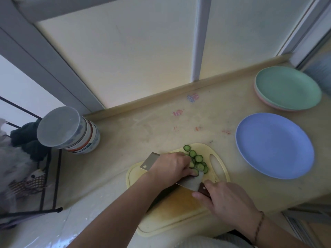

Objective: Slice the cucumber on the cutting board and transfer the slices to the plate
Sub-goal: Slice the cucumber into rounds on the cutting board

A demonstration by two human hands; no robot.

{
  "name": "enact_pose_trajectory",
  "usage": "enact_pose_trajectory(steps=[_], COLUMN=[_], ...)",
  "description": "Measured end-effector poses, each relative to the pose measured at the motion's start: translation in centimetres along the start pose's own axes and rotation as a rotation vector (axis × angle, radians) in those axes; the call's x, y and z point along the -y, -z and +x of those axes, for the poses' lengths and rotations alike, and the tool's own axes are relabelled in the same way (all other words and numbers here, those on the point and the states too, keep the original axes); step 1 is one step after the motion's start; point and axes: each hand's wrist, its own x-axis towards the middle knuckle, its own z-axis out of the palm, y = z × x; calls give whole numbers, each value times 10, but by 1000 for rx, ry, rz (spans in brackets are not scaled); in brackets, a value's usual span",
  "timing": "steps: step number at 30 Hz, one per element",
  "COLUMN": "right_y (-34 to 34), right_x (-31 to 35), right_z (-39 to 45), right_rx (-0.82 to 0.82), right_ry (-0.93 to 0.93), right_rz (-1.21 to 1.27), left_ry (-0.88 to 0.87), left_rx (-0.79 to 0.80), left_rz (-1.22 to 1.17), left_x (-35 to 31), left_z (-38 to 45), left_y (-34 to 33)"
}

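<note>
Tabletop (152,126): one cutting board (172,217), one blue plate (274,145). Right hand (231,203) fingers clamped on knife (189,183); left hand (172,167) fingers curled onto cucumber slices (198,158).

Round green cucumber slices with pale centres (197,159) lie in a loose overlapping row on the far right part of the pale yellow plastic cutting board (170,212), which rests flat on the beige surface (143,126) and has an oval handle slot at its right end. The round blue plate (275,145) sits empty to the right of the board, apart from it.
</note>
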Motion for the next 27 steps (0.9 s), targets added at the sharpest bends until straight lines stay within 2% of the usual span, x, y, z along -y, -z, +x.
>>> enact_pose_trajectory(steps=[4, 6, 8, 10, 12, 14, 16, 19, 21, 27], right_y=[-4, -6, -9, -10, -10, -10, -7, -6, -8, -12], right_x=[5, 6, 4, 2, 0, -3, -7, -12, -15, -17], right_z=[-4, -6, -9, -13, -15, -16, -18, -21, -21, -19], right_rx=[20, 8, -10, -29, -22, -24, 15, 134, 189, 229], right_ry=[13, 9, -13, -64, -135, -202, -253, -255, -246, -199], right_rz=[-24, -19, 21, 143, 354, 618, 863, 1051, 1069, 1042], left_ry=[54, 32, 3, 49, 86, 60, 3, 44, 85, 65], left_rx=[74, -3, -246, -575, -873, -1034, -971, -668, -549, -438], left_rz=[54, 29, -99, -238, -371, -447, -338, -71, -21, -21], left_x=[1, 1, 2, 2, -2, -6, -7, -3, -2, 2], left_z=[15, 15, 7, -10, -37, -64, -83, -91, -88, -85], left_y=[-4, -4, 1, 12, 18, 10, -16, -62, -78, -82])
